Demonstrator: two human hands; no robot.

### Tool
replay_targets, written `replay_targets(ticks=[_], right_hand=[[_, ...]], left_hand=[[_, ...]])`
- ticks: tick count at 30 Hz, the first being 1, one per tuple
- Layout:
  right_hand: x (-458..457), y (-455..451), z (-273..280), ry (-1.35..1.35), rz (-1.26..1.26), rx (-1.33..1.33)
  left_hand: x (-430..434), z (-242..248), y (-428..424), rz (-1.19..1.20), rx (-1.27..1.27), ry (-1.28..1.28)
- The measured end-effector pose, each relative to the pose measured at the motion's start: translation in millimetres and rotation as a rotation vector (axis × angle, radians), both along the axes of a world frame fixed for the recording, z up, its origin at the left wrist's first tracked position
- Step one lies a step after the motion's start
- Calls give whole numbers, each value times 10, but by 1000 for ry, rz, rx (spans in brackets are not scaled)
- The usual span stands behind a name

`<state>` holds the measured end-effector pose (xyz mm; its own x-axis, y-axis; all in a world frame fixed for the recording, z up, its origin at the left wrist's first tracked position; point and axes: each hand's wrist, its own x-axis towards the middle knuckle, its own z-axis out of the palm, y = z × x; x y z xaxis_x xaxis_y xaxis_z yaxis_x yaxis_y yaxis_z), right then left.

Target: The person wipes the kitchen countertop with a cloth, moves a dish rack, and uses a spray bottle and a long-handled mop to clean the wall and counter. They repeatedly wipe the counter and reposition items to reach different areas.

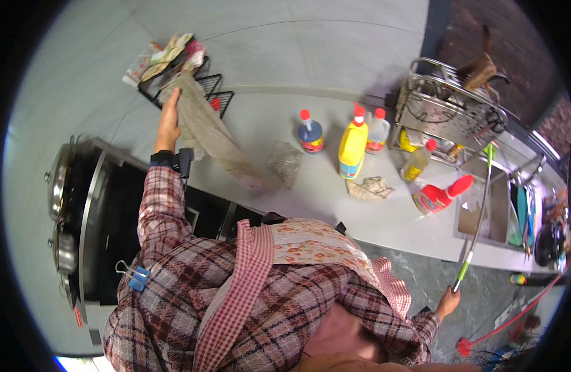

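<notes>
A long grey-green cloth point(206, 123) is gripped by my left hand point(169, 123) in front of a black wire rack point(213, 86). The cloth trails down to the right over the counter, its lower end blurred. Far to the right, my right hand point(448, 302) grips the end of a long metal pole point(480, 214) with a green and white grip. At its far end, the pole's light green head point(490, 149) reaches over the sink area; what kind of tool it is I cannot tell.
Bottles stand on the counter point(276, 109): a blue one point(311, 137), a yellow one point(353, 149) and a red one point(441, 197). A crumpled rag point(370, 188) lies nearby. Right are a metal dish rack point(453, 109) and a sink point(497, 204); left, steel pots point(64, 251).
</notes>
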<state>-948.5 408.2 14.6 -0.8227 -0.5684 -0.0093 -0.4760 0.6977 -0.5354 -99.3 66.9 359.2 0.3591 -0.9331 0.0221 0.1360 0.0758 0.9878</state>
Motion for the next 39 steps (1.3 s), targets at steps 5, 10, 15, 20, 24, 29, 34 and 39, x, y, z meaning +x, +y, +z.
replay_targets(ticks=[5,10,15,20,24,29,34,39], right_hand=[[500,-29,143,84,-230,6],[662,-56,238,181,-359,-75],[978,-102,525,166,-401,-216],[1283,-253,787,292,-298,-432],[1861,-628,1215,60,-51,-713],[2627,-1081,1385,-95,207,-792],[3191,-1400,1070,-201,344,-788],[3410,-1516,801,-261,388,-833]], left_hand=[[322,-261,-215,66,-375,-965],[458,-400,-401,-58,-115,-16],[258,-221,-280,-21,-68,-60],[78,-29,-268,-98,-233,-61],[-180,412,-132,-186,-390,85],[-320,1247,-228,-263,-609,-108],[-355,2352,183,-240,-716,-389],[-442,3247,504,4,-843,-1167]])
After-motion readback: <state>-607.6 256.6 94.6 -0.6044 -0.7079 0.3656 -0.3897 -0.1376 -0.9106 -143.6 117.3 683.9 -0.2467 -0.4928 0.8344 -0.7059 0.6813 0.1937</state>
